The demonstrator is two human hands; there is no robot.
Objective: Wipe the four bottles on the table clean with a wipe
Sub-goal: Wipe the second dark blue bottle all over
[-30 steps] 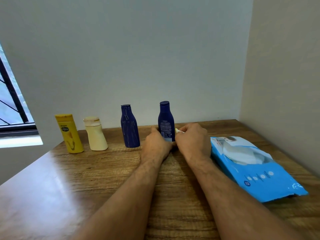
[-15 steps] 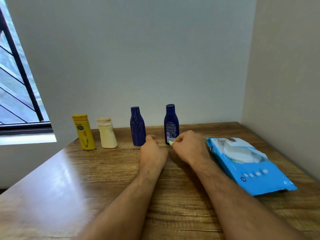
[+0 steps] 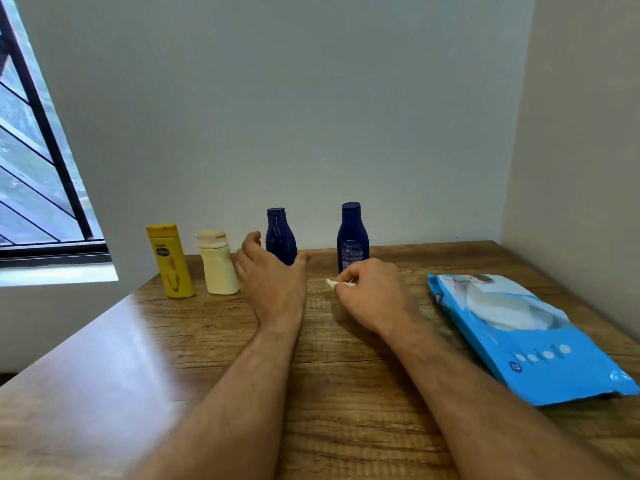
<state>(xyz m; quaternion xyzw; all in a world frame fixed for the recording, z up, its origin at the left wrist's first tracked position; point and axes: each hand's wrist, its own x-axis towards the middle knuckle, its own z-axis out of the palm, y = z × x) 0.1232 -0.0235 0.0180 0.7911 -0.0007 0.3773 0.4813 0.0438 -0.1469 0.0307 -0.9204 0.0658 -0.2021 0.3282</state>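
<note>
Blue wipes pack (image 3: pixel 530 337) lies right (cream bottle (image 3: pixel 217 263) beside left hand (image 3: pixel 272 277))

The wooden bench (image 3: pixel 346 393) sits in the corner of the room. Along its far edge stand four bottles in a row: a yellow bottle (image 3: pixel 170 261), a cream bottle (image 3: pixel 218 263), a dark blue bottle (image 3: pixel 280 235) and a second blue bottle (image 3: pixel 352 235). A blue wipes pack (image 3: pixel 526 334) lies flat at the right.

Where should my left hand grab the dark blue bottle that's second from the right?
Probably around the wide lower body of that dark blue bottle, coming from the front. It stands upright and narrows toward the cap, and the open left hand is already right before it.
</note>
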